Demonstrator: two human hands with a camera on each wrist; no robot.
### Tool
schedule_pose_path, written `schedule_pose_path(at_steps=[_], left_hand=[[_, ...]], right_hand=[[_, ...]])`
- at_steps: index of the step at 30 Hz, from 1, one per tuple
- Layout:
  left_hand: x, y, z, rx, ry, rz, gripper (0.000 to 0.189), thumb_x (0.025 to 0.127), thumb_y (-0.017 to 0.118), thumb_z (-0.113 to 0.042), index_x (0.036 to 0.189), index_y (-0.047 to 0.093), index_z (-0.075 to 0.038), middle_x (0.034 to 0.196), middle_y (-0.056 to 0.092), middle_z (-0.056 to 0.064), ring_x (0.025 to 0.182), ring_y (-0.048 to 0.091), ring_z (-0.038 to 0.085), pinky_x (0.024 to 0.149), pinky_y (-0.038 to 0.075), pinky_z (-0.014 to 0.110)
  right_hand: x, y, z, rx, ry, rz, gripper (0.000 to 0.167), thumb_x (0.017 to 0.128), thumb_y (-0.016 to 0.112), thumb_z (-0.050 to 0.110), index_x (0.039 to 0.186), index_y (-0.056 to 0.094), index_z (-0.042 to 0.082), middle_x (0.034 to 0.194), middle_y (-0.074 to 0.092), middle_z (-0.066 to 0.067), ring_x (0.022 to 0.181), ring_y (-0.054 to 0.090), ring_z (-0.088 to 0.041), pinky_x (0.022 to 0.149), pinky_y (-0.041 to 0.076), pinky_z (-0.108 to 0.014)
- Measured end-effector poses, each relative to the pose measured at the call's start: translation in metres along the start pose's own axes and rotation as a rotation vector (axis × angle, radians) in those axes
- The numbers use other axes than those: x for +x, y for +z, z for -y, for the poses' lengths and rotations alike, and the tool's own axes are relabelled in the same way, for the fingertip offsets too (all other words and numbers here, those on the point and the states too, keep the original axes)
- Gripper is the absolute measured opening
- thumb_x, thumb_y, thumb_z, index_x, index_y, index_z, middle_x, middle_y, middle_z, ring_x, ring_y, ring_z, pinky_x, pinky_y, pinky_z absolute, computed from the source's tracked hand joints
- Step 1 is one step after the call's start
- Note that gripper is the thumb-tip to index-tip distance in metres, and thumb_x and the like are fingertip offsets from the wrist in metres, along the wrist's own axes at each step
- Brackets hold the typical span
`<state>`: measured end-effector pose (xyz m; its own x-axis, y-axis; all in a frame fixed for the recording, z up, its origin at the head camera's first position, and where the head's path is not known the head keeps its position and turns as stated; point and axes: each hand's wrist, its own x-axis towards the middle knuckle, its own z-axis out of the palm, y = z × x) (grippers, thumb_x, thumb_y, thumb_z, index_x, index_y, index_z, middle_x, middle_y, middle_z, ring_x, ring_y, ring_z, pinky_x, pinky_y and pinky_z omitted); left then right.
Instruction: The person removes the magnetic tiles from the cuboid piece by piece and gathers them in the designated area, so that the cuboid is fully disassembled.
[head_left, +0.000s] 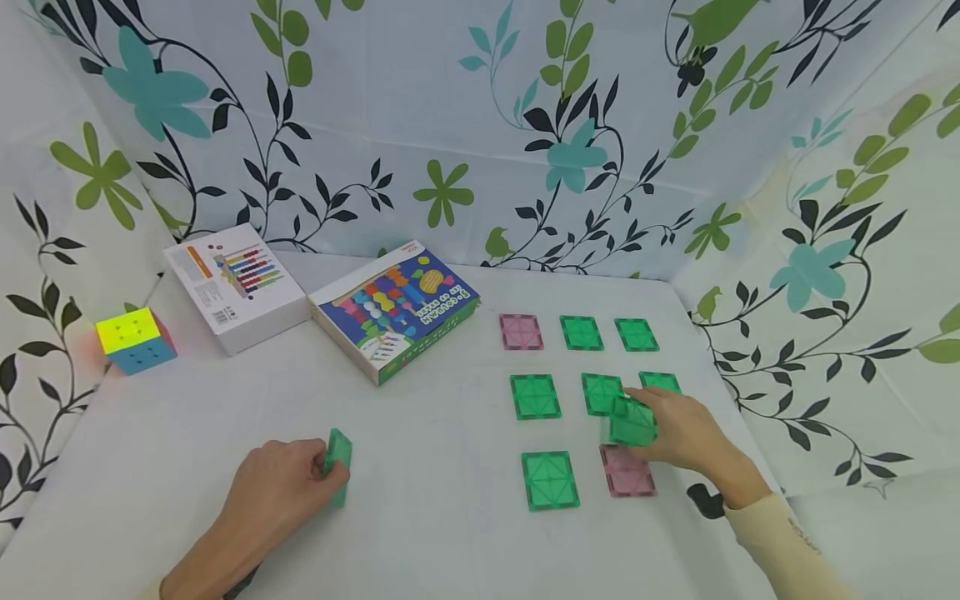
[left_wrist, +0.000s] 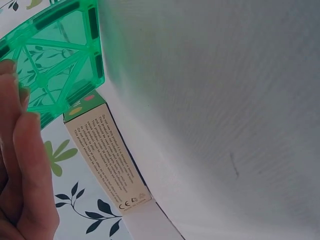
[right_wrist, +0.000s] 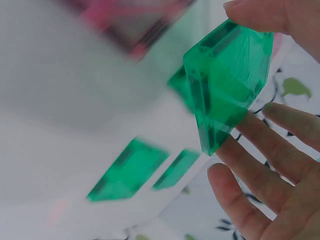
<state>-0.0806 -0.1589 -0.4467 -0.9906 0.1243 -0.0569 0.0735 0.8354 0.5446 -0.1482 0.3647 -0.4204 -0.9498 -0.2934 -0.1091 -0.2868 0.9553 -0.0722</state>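
My left hand (head_left: 279,483) pinches a green translucent magnetic tile (head_left: 340,467) between thumb and fingers, holding it on edge over the left part of the white table. In the left wrist view, that tile's ribbed face and dark edge magnets show beside the fingertips. My right hand (head_left: 681,429) grips another green magnetic tile (right_wrist: 230,85) by its edges, tilted above the tiles at right. Beneath it lie a green tile (head_left: 602,393) and a pink tile (head_left: 628,472). A further green tile (head_left: 660,381) is partly covered by the right hand.
More tiles lie in spaced rows: a pink one (head_left: 521,332) at the back, a green one (head_left: 536,397) mid-left and a green one (head_left: 551,481) in front. A puzzle cube (head_left: 137,340), a white box (head_left: 236,287) and a colourful game box (head_left: 395,308) stand at back left.
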Motion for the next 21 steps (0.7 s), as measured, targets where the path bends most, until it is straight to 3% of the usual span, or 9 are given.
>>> schedule_pose_path(at_steps=[10,15,21], left_hand=[[0.001,0.0,0.0,0.011,-0.004,0.008,0.033,0.084,0.072,-0.021,0.058,0.052,-0.018,0.047,0.039,-0.009,0.045,0.038,0.008,0.046,0.023,0.022],[0.001,0.0,-0.001,0.016,0.003,0.003,0.032,0.084,0.072,-0.021,0.058,0.053,-0.018,0.047,0.039,-0.01,0.046,0.038,0.008,0.046,0.023,0.022],[0.002,0.002,-0.002,0.015,0.018,-0.014,0.033,0.083,0.073,-0.02,0.057,0.051,-0.019,0.047,0.038,-0.011,0.046,0.037,0.008,0.046,0.022,0.022]], right_hand=[[-0.028,0.01,-0.06,-0.021,0.097,0.147,0.09,0.058,0.097,0.026,0.136,0.061,-0.001,0.133,0.064,-0.03,0.118,0.062,-0.05,0.095,0.052,-0.064],[-0.033,0.016,-0.071,-0.031,0.083,0.226,0.09,0.054,0.099,0.022,0.133,0.063,-0.002,0.13,0.066,-0.025,0.116,0.063,-0.047,0.096,0.052,-0.062],[-0.039,0.02,-0.074,-0.05,0.053,0.236,0.084,0.052,0.099,0.012,0.128,0.065,0.0,0.127,0.065,-0.02,0.104,0.067,-0.038,0.092,0.055,-0.059]])
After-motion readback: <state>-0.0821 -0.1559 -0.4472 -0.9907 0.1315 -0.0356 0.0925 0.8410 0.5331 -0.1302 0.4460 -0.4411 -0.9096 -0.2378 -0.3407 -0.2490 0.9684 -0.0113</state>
